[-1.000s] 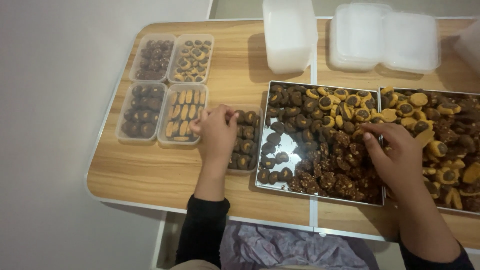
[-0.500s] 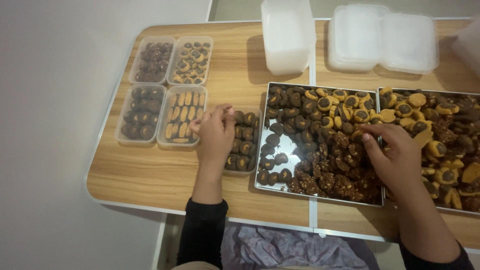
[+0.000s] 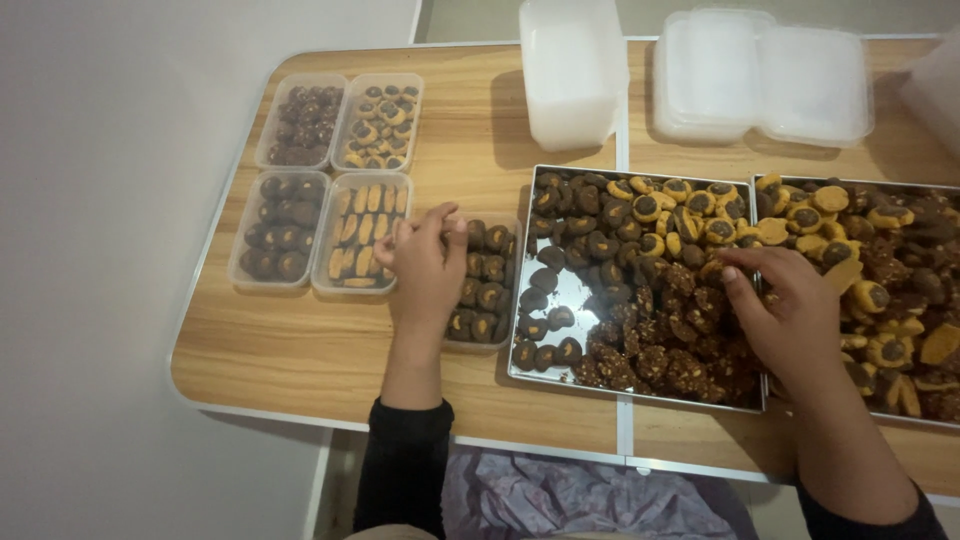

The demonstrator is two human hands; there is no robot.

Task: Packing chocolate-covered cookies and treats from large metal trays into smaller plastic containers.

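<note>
My left hand rests knuckles up on the left part of a clear plastic container of dark round cookies. Its fingertips are bunched together, and whatever they pinch is hidden. My right hand is curled over the right side of a metal tray heaped with dark chocolate cookies. Its thumb and fingertips press down among cookies near the seam with a second tray of tan, chocolate-topped cookies. The palm hides anything it holds.
Four filled clear containers sit in a block at the table's left end. A stack of empty white containers and a pile of lids stand at the back. The wooden table edge runs close to my body.
Almost nothing has changed. Both hands stay where they were, with only small finger movements over the container and the tray.
</note>
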